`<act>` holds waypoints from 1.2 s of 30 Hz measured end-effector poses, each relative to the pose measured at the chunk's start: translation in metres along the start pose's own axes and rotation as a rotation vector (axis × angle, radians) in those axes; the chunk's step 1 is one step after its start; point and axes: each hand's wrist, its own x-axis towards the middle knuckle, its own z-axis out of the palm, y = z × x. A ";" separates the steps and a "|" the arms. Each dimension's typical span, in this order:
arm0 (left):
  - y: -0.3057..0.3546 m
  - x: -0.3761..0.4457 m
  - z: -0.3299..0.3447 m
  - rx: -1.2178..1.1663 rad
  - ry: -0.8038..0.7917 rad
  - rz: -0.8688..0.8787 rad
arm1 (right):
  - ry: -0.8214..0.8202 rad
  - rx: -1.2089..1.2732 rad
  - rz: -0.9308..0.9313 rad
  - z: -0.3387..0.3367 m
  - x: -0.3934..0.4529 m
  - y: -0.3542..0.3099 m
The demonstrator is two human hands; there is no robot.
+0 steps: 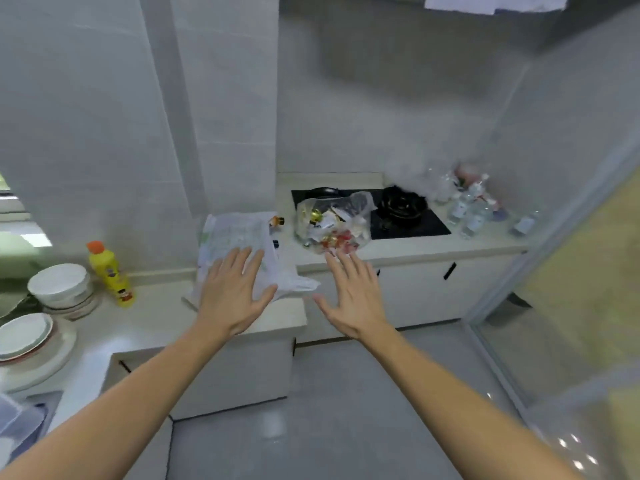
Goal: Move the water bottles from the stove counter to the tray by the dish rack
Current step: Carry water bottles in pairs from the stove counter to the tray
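Water bottles (471, 209) stand in a cluster at the far right end of the stove counter (433, 245), beside the black hob (408, 220). Your left hand (230, 294) and right hand (349, 297) are both spread flat in the air, holding nothing, well apart from the bottles. In my judgement you are only at the approach step. Next you must step forward and reach past the clear bag (332, 221) of rubbish, then grasp one bottle around its body.
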 end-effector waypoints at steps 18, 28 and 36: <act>0.297 0.264 0.118 -0.075 -0.046 0.500 | 0.171 -0.011 0.559 -0.044 0.018 0.322; 0.466 0.369 0.170 -0.109 -0.046 0.497 | 0.181 -0.006 0.534 -0.080 0.051 0.501; 0.559 0.431 0.212 -0.082 -0.071 0.538 | 0.176 -0.021 0.557 -0.102 0.073 0.604</act>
